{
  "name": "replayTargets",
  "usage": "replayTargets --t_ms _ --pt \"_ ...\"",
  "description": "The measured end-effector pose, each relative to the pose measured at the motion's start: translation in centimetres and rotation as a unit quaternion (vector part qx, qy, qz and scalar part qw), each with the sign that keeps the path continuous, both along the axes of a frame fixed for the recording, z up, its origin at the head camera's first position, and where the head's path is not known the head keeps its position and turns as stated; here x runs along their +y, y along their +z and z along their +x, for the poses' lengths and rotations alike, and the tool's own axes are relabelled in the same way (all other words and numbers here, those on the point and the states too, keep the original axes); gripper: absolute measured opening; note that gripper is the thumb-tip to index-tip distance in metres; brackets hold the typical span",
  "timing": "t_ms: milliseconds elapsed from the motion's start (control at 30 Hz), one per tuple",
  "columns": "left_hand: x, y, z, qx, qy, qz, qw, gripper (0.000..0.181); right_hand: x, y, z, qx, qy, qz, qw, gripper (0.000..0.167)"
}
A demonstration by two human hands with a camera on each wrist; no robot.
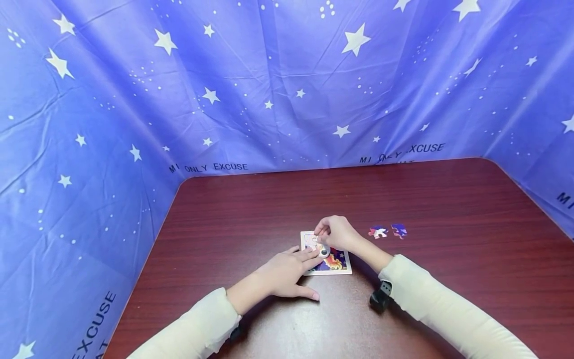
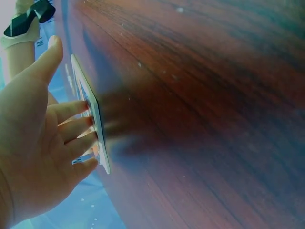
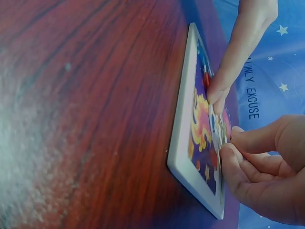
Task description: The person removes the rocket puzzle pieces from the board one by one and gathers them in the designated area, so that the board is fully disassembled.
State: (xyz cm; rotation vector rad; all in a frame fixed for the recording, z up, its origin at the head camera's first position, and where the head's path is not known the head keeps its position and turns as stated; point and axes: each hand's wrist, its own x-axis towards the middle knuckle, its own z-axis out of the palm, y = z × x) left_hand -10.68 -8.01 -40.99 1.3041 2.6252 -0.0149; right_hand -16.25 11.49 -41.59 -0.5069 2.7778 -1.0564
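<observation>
A small picture puzzle in a white frame (image 1: 329,272) lies on the table, its colourful print also showing in the right wrist view (image 3: 201,119). Spread over its left part, my left hand (image 1: 287,273) rests its straight fingertips on the picture; in the left wrist view the palm (image 2: 38,143) faces the camera beside the frame edge (image 2: 99,124). At the far side of the picture, my right hand (image 1: 338,233) pinches a puzzle piece between thumb and fingertips, mostly covered by them. The same hand (image 3: 271,167) appears low at the frame's edge in the right wrist view.
Two loose puzzle pieces, one white and red (image 1: 378,232) and one purple (image 1: 398,230), lie right of the frame on the dark red wooden table (image 1: 242,209). A blue curtain with white stars (image 1: 269,75) hangs behind and at both sides.
</observation>
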Motion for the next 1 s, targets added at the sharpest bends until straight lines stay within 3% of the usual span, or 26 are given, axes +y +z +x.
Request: replayTargets --t_ms 300,600,800,1000 --pt "0.10 0.20 -0.02 0.003 -0.005 0.008 1.0000 0.084 -0.09 -0.07 0.06 -0.032 -0.021 -0.036 0.9986 0.013" --pt "0.24 0.42 -0.03 -0.014 0.004 0.006 0.9999 0.084 -0.14 -0.10 0.21 -0.009 -0.018 -0.027 0.9995 0.017" --pt "0.10 0.07 -0.10 -0.011 0.002 0.012 0.9999 0.084 -0.09 -0.09 0.13 -0.001 -0.019 -0.026 0.9995 0.016" --pt "-0.45 -0.45 -0.19 -0.028 -0.004 0.033 0.9991 0.078 -0.23 -0.34 0.06 -0.023 -0.023 -0.048 0.9983 0.013"
